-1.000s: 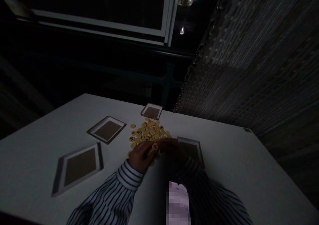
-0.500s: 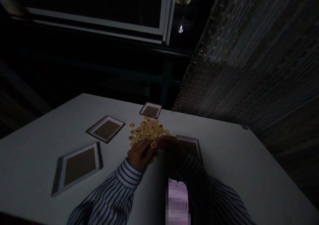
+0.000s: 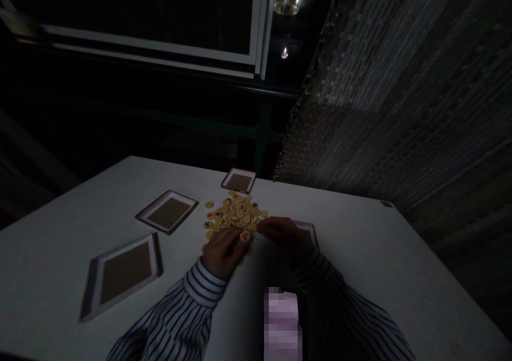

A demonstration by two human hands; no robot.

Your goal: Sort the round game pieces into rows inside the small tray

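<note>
My left hand (image 3: 226,249) is closed in a pinch on a round Chinese chess piece (image 3: 245,237), its red-marked face showing. To its right, my right hand (image 3: 282,237) hangs low with fingers stretched toward the heap; nothing shows in it, and its thumb side is in deep shadow. A heap of pale, round chess pieces (image 3: 239,206) lies just beyond both hands, some with red or black characters up. The right hand and sleeve partly cover a shallow tray (image 3: 310,232).
Two framed shallow trays, a near one (image 3: 127,270) and a farther one (image 3: 168,211), lie left of the heap. Another tray (image 3: 239,181) is at the white table's (image 3: 380,275) far edge. A bead curtain (image 3: 360,110) hangs on the right. A pixelated pinkish patch (image 3: 282,323) lies between my forearms.
My right hand has drawn away to the right from the piece in my left hand, opening a gap between the hands. The left hand keeps its piece; the view has shifted slightly.
</note>
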